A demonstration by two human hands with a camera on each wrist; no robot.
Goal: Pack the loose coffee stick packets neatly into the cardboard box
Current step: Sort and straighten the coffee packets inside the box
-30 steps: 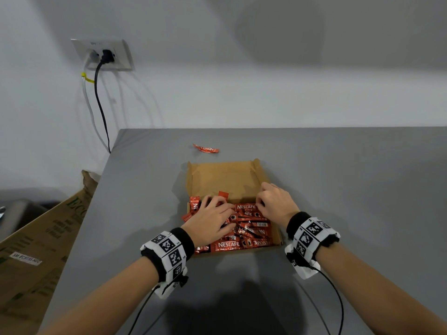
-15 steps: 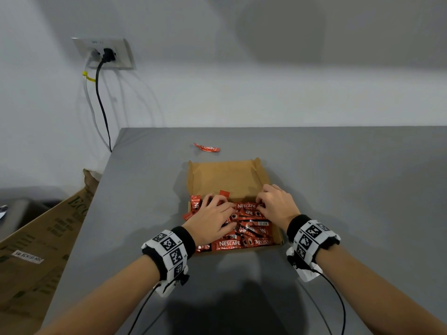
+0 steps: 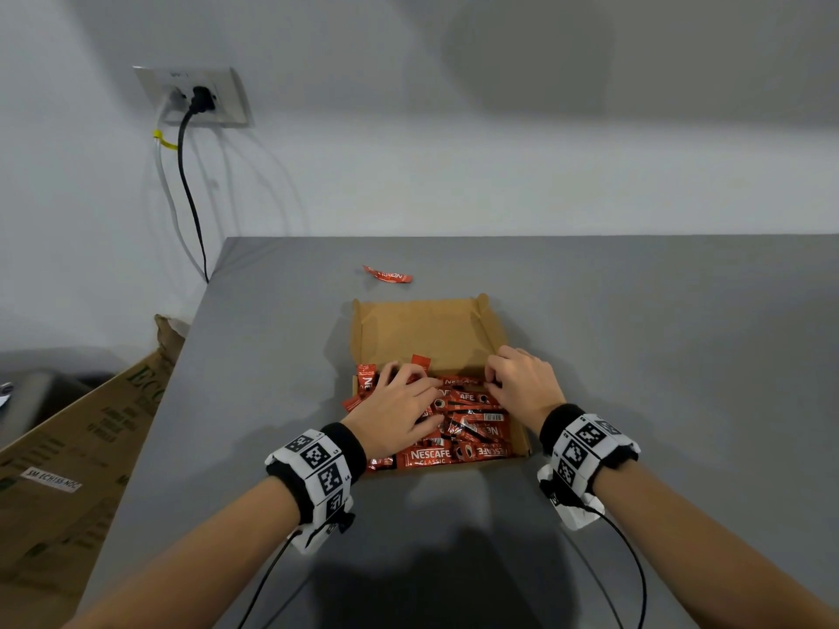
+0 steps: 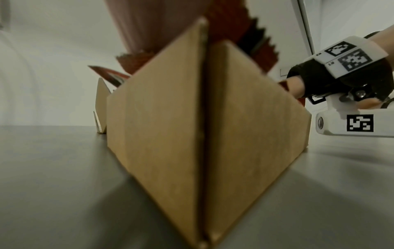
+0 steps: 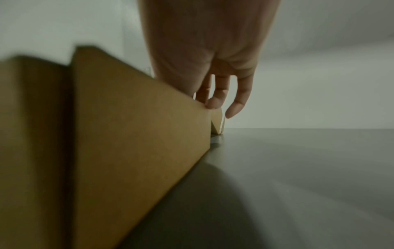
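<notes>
In box (image 3: 422, 329) | both hands flat on packets (image 3: 467, 429) | head only: 1 stray packet (image 3: 388, 275)

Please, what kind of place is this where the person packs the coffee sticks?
Probably a plain workroom or storeroom, though that is uncertain: a bare grey table stands against a white wall with a wall socket, and a large cardboard carton stands beside the table.

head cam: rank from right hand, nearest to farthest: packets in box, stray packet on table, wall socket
1. Packets in the box: under the right hand, touching.
2. Stray packet: on the table beyond the box, far-left.
3. Wall socket: on the wall, upper left.
</notes>
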